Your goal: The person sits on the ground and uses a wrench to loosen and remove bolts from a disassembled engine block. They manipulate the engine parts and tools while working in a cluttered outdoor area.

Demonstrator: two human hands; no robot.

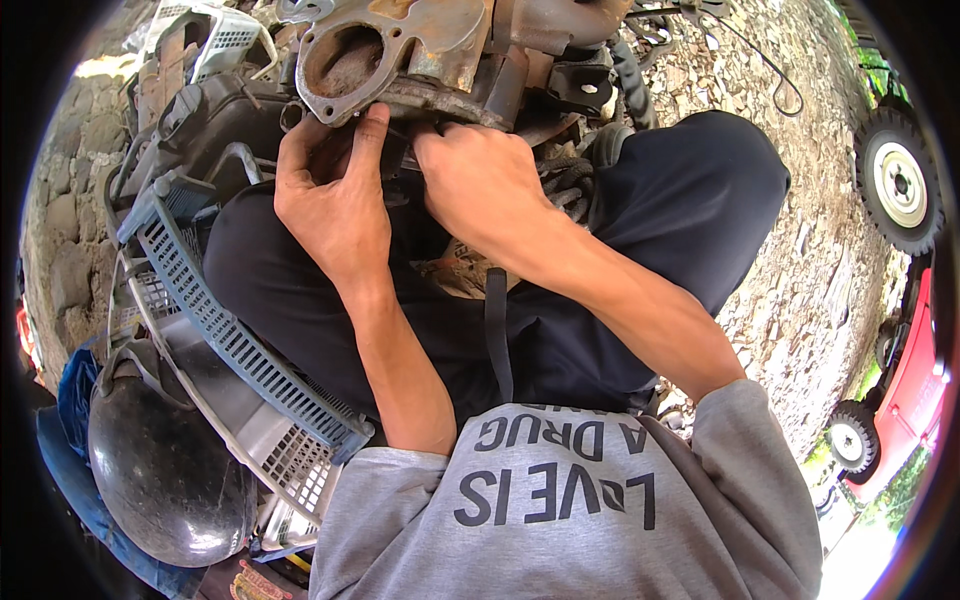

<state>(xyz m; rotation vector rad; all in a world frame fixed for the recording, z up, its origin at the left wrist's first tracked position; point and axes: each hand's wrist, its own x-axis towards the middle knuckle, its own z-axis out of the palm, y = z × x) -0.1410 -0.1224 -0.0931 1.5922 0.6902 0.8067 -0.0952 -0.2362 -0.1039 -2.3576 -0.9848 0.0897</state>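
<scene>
A greasy cast-metal engine part (446, 52) with a round flanged opening and bolt holes is in front of me at the top of the view. My left hand (340, 205) holds its near lower edge, the thumb pressed against the rim below the opening and the other fingers curled beside and under it. Just to the right, my right hand (485, 180) is closed with the knuckles up, tucked against the underside of the same part. Its fingertips are hidden under the metal, so what they grip does not show.
At my left stand a blue-grey plastic basket (215, 290), a white crate (300, 470) and a black helmet (165, 480). Dark machine parts (215, 125) lie beyond them. Stony ground (800, 270) spreads to the right, with a red vehicle (905, 400) at the edge.
</scene>
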